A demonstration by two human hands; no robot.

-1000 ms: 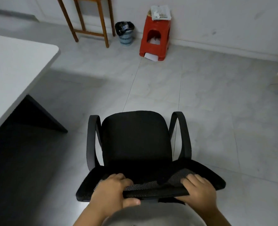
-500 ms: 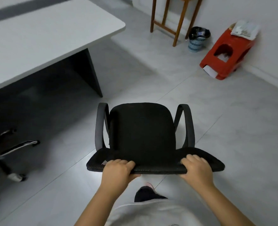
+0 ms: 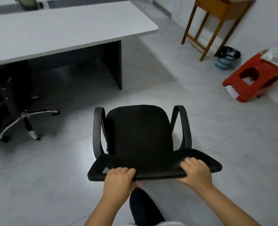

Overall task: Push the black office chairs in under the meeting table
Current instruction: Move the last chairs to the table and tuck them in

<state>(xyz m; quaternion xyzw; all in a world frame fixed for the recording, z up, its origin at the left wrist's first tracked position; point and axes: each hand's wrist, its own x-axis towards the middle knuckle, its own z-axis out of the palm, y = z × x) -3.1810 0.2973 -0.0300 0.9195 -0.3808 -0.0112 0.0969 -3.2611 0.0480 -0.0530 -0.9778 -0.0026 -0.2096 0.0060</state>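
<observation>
The black office chair (image 3: 139,136) stands on the floor, well short of the worktop (image 3: 66,28), my left grip (image 3: 118,178) and right grip (image 3: 195,172) each clasping its backrest's top edge. I'm mid-approach; next I'd steer it left and roll it under.

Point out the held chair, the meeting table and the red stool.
held chair (image 3: 138,132), head view, seat cushion.
meeting table (image 3: 66,28), head view, bare white top.
red stool (image 3: 264,74), head view, red side wall.
</observation>
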